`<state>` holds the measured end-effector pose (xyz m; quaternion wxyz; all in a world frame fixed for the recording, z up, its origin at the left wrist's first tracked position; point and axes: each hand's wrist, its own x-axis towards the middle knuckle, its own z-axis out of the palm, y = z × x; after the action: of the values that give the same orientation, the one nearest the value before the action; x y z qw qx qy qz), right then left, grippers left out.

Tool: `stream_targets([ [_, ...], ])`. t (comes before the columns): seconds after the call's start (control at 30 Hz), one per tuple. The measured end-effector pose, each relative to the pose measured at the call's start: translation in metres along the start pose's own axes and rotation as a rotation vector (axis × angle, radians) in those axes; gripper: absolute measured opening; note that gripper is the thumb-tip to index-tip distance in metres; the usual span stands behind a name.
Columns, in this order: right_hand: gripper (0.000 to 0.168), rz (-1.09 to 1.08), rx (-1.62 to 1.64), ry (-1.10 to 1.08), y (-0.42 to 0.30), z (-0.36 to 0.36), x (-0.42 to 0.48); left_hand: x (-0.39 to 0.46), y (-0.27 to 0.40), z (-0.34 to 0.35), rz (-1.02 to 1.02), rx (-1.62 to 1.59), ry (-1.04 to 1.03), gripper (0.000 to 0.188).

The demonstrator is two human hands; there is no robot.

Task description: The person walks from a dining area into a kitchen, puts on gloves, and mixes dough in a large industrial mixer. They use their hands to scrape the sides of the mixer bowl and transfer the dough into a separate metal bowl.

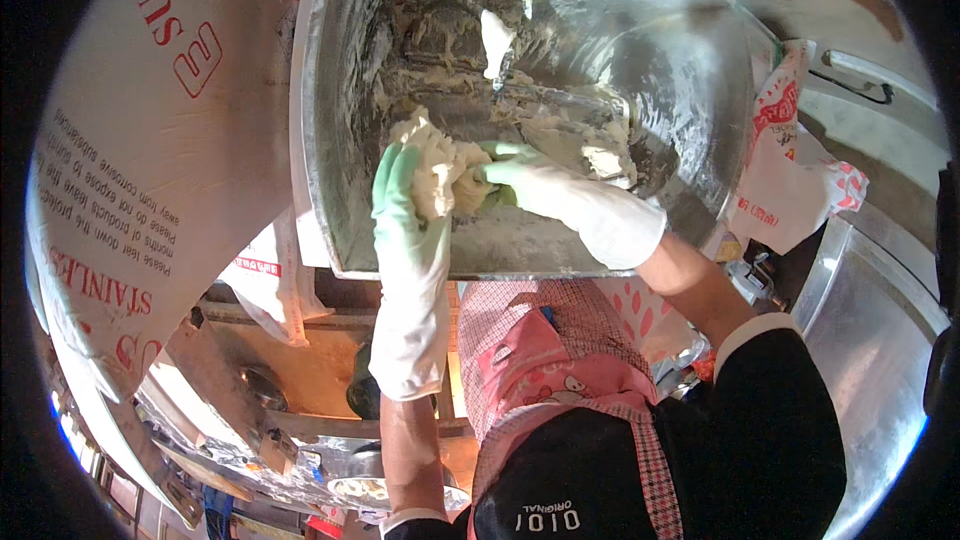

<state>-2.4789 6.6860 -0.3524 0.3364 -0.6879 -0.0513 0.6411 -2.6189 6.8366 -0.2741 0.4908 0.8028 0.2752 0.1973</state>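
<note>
A lump of pale, sticky dough (pixel 433 169) is held over the near left part of a steel mixer tub (pixel 517 255). My left hand (pixel 405 202), in a white rubber glove with green fingers, cups its left side with the fingers along it. From the right, my right hand (pixel 555 191), gloved alike, grips the lump's right side with curled fingers, partly hidden. More dough (pixel 585 135) clings to a bar or ledge across the tub, just beyond my right hand. Dried flour and dough smears coat the tub's walls. A bright sunlit patch lies at the back.
A film-covered steel panel (pixel 172 112) bearing red print rises at the left. Printed sacks (pixel 780 172) hang to the right, beside a steel counter (pixel 877 300). Lower left, a metal bowl (pixel 360 487) stands on a cluttered surface. My pink checked apron (pixel 555 337) is close to the tub's near rim.
</note>
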Motion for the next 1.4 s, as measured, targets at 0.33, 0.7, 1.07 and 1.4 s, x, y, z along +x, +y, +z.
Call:
stream_targets([
  [0.33,0.116,-0.120,0.401,-0.092,-0.072,0.035,-0.098,-0.022,0.018,0.024,0.177,0.457,-0.153,0.070],
  [0.7,0.074,-0.184,0.169,0.087,-0.125,0.012,-0.168,-0.003,0.027,0.008,-0.378,-0.355,0.223,0.046],
  [1.07,0.039,0.283,-1.613,-0.086,0.027,-0.097,-0.034,-0.006,0.023,0.005,-0.190,-0.244,0.316,0.051],
  [1.4,0.037,0.593,-1.716,-0.154,-0.033,-0.060,-0.016,-0.008,0.018,0.004,-0.164,-0.208,0.384,0.040],
])
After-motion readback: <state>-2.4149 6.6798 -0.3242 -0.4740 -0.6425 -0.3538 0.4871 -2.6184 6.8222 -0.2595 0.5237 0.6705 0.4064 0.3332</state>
